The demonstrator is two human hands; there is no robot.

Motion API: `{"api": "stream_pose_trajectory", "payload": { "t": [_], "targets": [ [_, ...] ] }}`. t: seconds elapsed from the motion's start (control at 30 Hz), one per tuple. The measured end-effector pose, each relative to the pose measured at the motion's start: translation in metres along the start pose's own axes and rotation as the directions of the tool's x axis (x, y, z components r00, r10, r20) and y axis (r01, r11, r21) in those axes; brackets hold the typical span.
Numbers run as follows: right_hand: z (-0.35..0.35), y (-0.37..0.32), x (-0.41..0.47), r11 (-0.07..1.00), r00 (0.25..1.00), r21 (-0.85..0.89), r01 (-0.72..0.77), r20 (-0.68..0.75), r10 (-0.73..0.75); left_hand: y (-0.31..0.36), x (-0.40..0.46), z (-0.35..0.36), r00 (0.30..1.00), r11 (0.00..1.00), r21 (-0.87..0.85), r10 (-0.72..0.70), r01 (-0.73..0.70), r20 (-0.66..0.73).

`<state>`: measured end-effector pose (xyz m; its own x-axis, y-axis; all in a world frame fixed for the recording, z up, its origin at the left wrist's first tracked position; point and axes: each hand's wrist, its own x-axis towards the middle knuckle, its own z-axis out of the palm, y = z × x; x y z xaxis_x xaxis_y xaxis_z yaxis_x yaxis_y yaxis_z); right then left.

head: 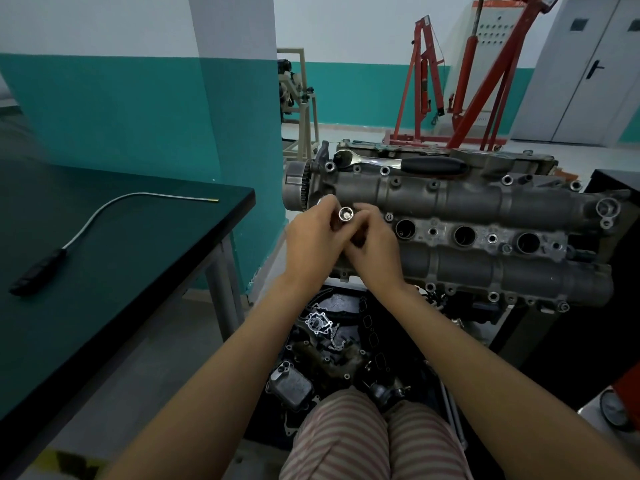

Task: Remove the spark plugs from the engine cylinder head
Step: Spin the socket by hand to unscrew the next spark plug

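The grey engine cylinder head [460, 202] lies in front of me with three open round plug wells [464, 235] in a row. Both hands meet over its left end. My left hand [313, 242] grips a shiny metal socket [345, 214], whose open end faces me with something metallic seated inside. My right hand [372, 247] pinches the lower part of the same socket; its fingers hide what is below. A ratchet wrench [401, 163] with a black handle rests on top of the head at the back.
A dark green table [121, 258] stands at my left with a flexible pick-up tool [104, 216] lying on it. Below the head, a black tray [339, 344] holds several engine parts. A red engine crane [460, 81] stands behind.
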<state>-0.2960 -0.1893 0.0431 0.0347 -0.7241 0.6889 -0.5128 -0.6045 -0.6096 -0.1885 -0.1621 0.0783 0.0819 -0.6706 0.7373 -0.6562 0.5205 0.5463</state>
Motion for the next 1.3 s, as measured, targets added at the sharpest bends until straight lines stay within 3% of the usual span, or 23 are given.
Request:
{"api": "stream_pose_trajectory", "payload": {
  "t": [0.1, 0.27, 0.33, 0.43, 0.5, 0.6, 0.7, 0.8, 1.0, 1.17, 1.3],
  "targets": [
    [-0.001, 0.0, 0.002, 0.998, 0.999, 0.057, -0.015, -0.036, 0.017, 0.0, -0.003, 0.0, 1.0, 1.0, -0.018, 0.024, -0.024, 0.015],
    [-0.003, 0.0, 0.001, 0.993, 0.992, -0.006, 0.12, 0.026, -0.12, -0.009, -0.006, -0.008, 0.989, 0.99, -0.058, 0.131, -0.127, 0.07],
    [-0.003, 0.0, 0.0, 0.994, 0.994, -0.047, 0.101, 0.054, -0.099, -0.009, -0.004, -0.006, 0.993, 0.992, -0.066, 0.11, -0.107, 0.038],
    [-0.001, -0.002, 0.002, 0.999, 0.999, -0.018, -0.034, 0.03, 0.035, -0.005, -0.002, 0.002, 0.999, 0.993, -0.113, -0.032, 0.027, -0.037],
    [-0.001, -0.003, 0.003, 0.996, 0.997, 0.046, -0.071, 0.01, 0.07, -0.004, -0.003, 0.004, 0.999, 0.996, -0.088, -0.022, 0.019, -0.03],
    [-0.003, -0.002, 0.003, 0.999, 1.0, 0.045, 0.007, -0.001, -0.007, -0.007, -0.004, -0.002, 0.999, 0.993, -0.113, 0.034, -0.032, 0.024],
    [-0.004, 0.0, 0.002, 0.994, 0.993, -0.006, 0.112, 0.038, -0.112, -0.011, -0.004, -0.007, 0.988, 0.991, -0.051, 0.128, -0.125, 0.085],
    [-0.003, 0.001, 0.002, 0.989, 0.991, -0.076, 0.128, 0.046, -0.125, -0.012, -0.003, -0.008, 0.978, 0.985, 0.001, 0.169, -0.17, 0.125],
    [-0.005, 0.002, 0.012, 0.999, 0.998, -0.038, -0.027, 0.055, 0.029, -0.013, 0.003, -0.012, 0.969, 0.968, 0.12, 0.204, -0.221, 0.142],
    [-0.008, 0.003, 0.02, 0.999, 0.997, -0.028, -0.023, 0.07, 0.024, -0.012, 0.009, -0.011, 0.959, 0.931, 0.23, 0.276, -0.284, 0.067],
    [-0.007, 0.006, 0.015, 0.996, 0.994, -0.069, 0.057, 0.097, -0.05, -0.011, 0.009, -0.01, 0.975, 0.975, 0.071, 0.202, -0.209, 0.087]
  ]
}}
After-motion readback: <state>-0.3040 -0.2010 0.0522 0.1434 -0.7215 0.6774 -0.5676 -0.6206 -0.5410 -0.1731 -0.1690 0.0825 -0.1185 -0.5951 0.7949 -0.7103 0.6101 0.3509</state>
